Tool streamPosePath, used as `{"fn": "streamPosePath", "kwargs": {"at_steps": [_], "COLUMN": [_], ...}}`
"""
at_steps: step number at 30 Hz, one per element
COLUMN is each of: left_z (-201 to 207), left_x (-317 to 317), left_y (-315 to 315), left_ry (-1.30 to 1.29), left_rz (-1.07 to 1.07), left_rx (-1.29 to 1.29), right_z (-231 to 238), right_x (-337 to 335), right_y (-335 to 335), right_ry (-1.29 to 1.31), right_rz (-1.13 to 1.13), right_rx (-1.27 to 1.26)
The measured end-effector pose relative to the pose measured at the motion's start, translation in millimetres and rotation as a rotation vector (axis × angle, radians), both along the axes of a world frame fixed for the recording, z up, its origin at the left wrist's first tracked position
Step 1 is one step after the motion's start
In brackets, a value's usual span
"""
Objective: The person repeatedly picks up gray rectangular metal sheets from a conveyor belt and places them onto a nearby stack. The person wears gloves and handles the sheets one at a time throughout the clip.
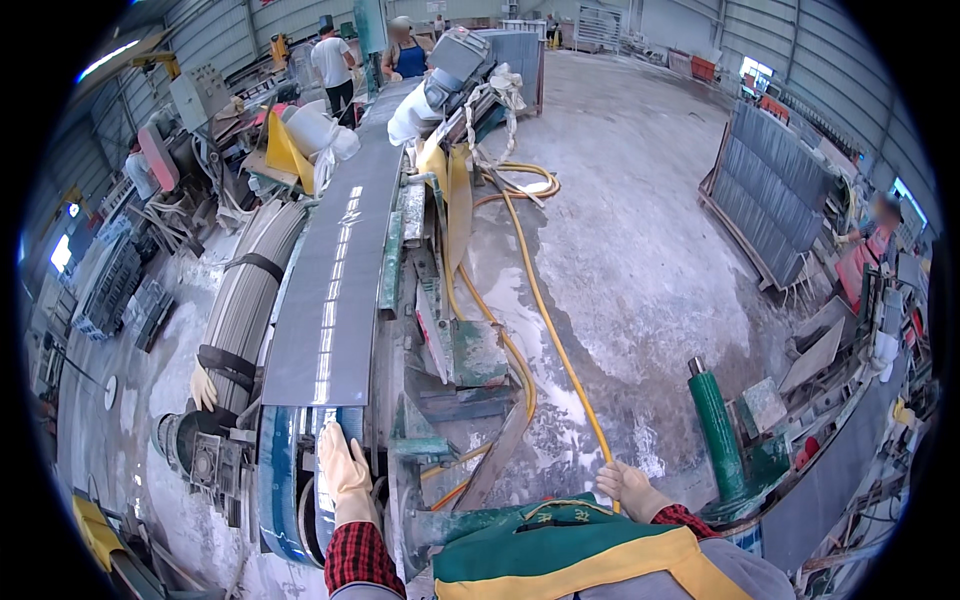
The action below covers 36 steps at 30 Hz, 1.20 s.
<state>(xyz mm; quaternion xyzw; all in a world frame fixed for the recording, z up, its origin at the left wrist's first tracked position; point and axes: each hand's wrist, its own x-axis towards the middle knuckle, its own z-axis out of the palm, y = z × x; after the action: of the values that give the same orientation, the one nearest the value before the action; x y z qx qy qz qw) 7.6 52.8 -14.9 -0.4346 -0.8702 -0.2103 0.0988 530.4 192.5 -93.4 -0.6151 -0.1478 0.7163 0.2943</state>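
My left hand [346, 472], in a pale glove, lies with fingers stretched out over the blue conveyor belt [282, 480], just short of the near edge of a long grey stone slab [318, 365]. The slab lies flat and wet-looking on the conveyor and reflects a strip of light. A yellow hose [560, 350] runs across the floor up to my right hand [630, 487], also gloved, whose fingers are wrapped round it near the green and yellow apron [570, 540] I wear.
A tilted motor [462, 55] stands over the belt further along. Left of the conveyor lies a strapped, ribbed grey roller-like bundle [235, 300]. A green post [715, 430] rises at right. Stacked dark slabs [770, 190] lean on a rack. Several people are further off.
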Motion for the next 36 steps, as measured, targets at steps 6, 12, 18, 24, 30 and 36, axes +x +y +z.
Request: {"fn": "streamPosePath", "kwargs": {"at_steps": [6,12,18,24,30,36], "left_z": [1.1,6.0,4.9,-5.7,-8.0,12.4], "left_x": [2.7,4.9,6.8,2.1,6.1,13.5], "left_y": [-2.4,-6.0,-8.9,-14.6,-19.7,-18.6], "left_ry": [0.014,-0.016,-0.006,0.028,0.049,-0.083], "left_rz": [-0.009,-0.006,0.006,-0.021,-0.021,-0.058], "left_rx": [0.016,-0.01,-0.024,-0.011,0.027,0.007], "right_z": [-9.7,-1.6,-5.5,-8.7,-0.6,-5.9], "right_x": [5.4,1.4,5.8,7.2,4.9,5.8], "right_y": [2.4,-0.2,-4.1,-2.1,-4.3,-8.1], "right_ry": [0.002,0.014,0.047,0.045,0.043,0.079], "right_rz": [-0.004,0.005,0.032,0.07,0.069,0.014], "right_rx": [0.007,0.047,0.084,0.057,0.077,0.085]}}
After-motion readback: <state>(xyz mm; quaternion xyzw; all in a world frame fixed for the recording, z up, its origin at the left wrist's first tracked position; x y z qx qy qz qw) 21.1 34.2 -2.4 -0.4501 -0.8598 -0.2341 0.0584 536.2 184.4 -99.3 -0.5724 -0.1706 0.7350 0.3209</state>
